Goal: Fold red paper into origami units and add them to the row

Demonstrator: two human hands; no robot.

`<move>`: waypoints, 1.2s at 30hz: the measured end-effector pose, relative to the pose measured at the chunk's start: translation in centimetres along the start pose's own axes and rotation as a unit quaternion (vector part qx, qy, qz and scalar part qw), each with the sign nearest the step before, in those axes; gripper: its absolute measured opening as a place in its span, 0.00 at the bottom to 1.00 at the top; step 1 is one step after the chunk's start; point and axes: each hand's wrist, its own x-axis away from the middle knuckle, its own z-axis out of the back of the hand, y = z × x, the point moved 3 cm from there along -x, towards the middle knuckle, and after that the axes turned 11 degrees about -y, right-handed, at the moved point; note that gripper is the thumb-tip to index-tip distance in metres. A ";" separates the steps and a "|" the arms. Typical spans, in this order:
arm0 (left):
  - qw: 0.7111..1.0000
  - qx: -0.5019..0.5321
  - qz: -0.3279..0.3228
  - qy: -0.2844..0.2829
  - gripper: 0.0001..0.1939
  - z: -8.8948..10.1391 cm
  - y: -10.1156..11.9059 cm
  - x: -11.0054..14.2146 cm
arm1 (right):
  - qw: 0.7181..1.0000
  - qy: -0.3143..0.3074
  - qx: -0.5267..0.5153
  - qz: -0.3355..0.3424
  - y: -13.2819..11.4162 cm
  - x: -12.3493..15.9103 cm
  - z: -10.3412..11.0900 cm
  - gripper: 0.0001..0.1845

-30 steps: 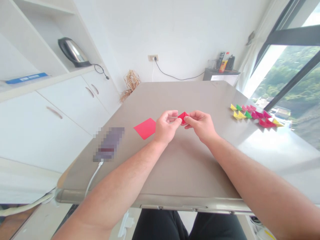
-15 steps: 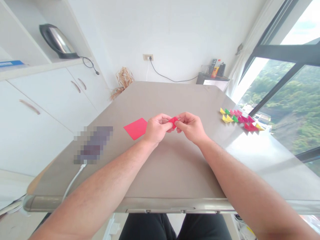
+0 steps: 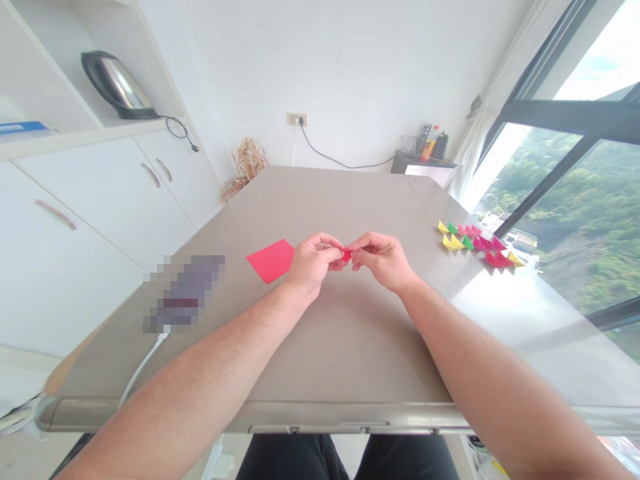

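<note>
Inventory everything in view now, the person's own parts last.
Table: 1, greyish, centre
Folded paper: 1, red, centre
Paper sheet: 1, red, table's left
Paper boats: several, multicoloured, table's right
Pixelated item: 1, greyish, table's left
Cable: 1, white, table's left
Cupboard: 1, white, left
Kettle: 1, silver, on cupboard
Flat item: 1, blue, on cupboard
Dried plant: 1, tan, beyond table
Socket: 1, beige, wall
Side cabinet: 1, dark-topped, far right
Containers: several, mixed, on side cabinet
Window: 1, dark-framed, right
Curtain: 1, white, right
Legs: 2, black-trousered, below
Left hand, right hand: 2, bare, centre
</note>
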 end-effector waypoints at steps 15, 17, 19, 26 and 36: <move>0.998 -0.030 -0.050 -0.003 0.06 -0.3 0.5 -0.1 | 0.998 0.060 -0.001 -0.011 -0.2 -0.1 -0.3 0.04; 0.998 -0.024 -0.050 0.001 0.05 -0.3 0.5 0.0 | 0.998 0.061 -0.005 -0.015 -0.3 0.0 -0.4 0.02; 0.999 -0.014 -0.036 0.011 0.05 -0.2 0.4 0.0 | 0.998 0.059 -0.014 -0.023 -0.2 0.0 -0.4 0.02; 0.999 0.036 0.027 0.002 0.06 0.1 0.2 0.0 | 0.998 0.049 -0.002 -0.031 -0.1 0.2 -0.2 0.07; 0.991 -0.102 -0.086 0.033 0.13 0.4 0.7 0.0 | 0.995 0.075 0.009 -0.068 -0.3 0.1 0.1 0.10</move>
